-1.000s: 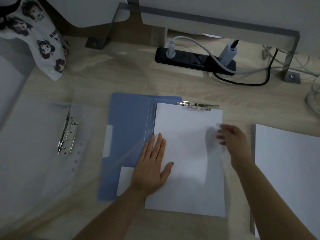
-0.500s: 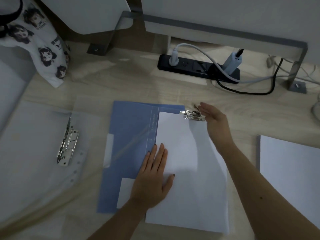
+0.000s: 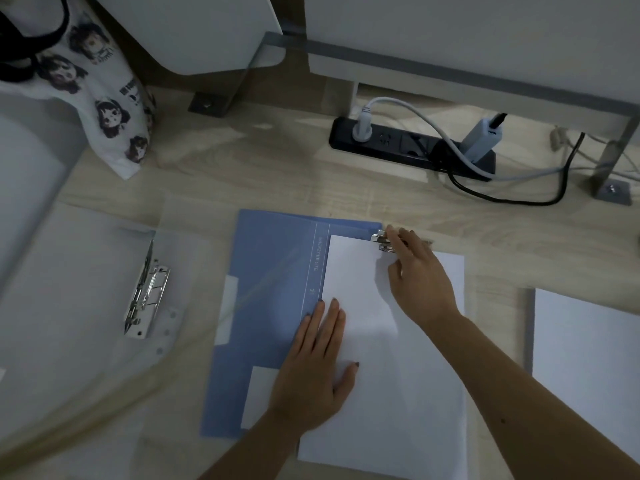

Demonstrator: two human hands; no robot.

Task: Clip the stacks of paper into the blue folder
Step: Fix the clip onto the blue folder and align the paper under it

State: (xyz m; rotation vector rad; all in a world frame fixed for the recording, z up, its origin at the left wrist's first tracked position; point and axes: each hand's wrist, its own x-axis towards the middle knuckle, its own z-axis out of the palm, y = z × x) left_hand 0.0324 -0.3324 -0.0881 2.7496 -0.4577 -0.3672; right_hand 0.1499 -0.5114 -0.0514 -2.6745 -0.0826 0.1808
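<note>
The left hand (image 3: pixel 311 368) lies flat on the paper stack (image 3: pixel 398 393), at the stack's left edge. The stack lies on the right half of the folder (image 3: pixel 273 271); the other half extends left of this hand. The right hand (image 3: pixel 419 282) is ahead and right of the left hand, fingers (image 3: pixel 394 233) touching the clip (image 3: pixel 382 241) at the stack's far edge. A binder (image 3: pixel 69 289) lies well left of the left hand. A second stack (image 3: pixel 585 358) lies right of the right forearm. A power strip (image 3: pixel 412 147) lies beyond the right hand.

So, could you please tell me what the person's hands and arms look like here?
Both the left hand and the right hand are bare, with no gloves, rings or watch in view. The fingernails carry dark polish. Both forearms are bare too, with no sleeve showing.
</note>
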